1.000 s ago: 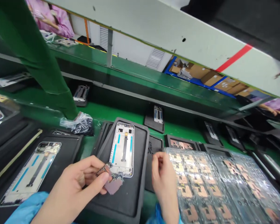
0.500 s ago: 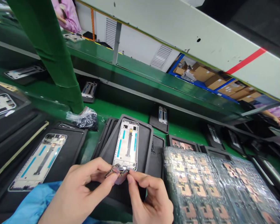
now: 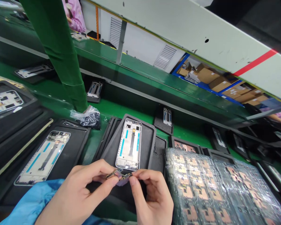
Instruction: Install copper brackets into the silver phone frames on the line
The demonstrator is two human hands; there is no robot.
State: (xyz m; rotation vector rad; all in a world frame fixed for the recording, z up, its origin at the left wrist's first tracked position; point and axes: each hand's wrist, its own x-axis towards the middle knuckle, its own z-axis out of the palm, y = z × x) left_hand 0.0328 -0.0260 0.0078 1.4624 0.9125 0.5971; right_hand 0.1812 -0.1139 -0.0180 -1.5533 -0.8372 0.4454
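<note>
With my left hand [image 3: 84,190] I am pinching a small circuit board [image 3: 123,181] between thumb and forefinger, its left end firm in that grip. My right hand [image 3: 153,197] is at the board's other end, thumb and forefinger brought in close to its edge; whether that grip pinches the board itself or something tiny beside it, I cannot tell. I have the board up in front of me, tilted, just below the near end of a phone frame [image 3: 128,147] as I look down. That frame lies in a black tray [image 3: 148,140], blue strips along its sides and a dark ribbon down its middle. To my left, past my blue sleeve [image 3: 35,203], a second frame [image 3: 43,156] lies in another tray. A clear bag [image 3: 88,116] of dark bits sits on the green table [image 3: 117,107] near the foot of a green post [image 3: 72,67]. On my right are stacked clear plastic trays [image 3: 242,200] with copper-coloured pieces in their pockets
</note>
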